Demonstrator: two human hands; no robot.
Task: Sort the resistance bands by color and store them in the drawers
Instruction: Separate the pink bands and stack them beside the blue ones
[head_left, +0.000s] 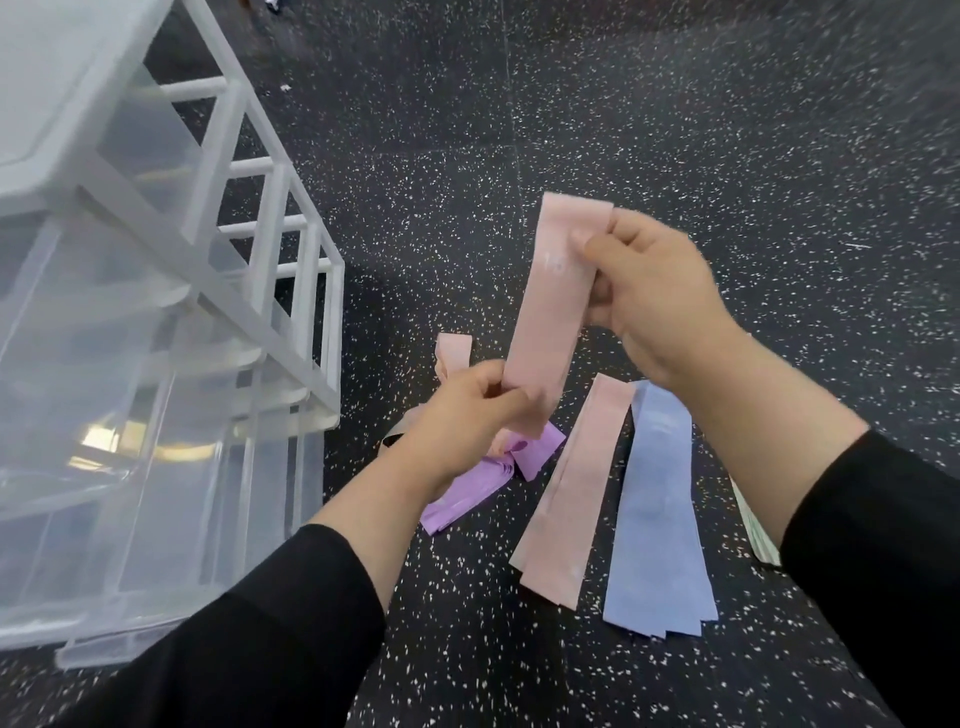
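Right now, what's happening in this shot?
A person holds one pink band up between both hands: the left hand pinches its lower end, the right hand its upper end. On the speckled floor lie a pink pile, a blue pile and crumpled purple bands. The clear plastic drawers stand to the left; no bands show inside them.

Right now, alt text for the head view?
Both hands, left and right, hold a pink band stretched between them above a speckled floor. Pink, blue and purple bands lie below; clear drawers stand at left.
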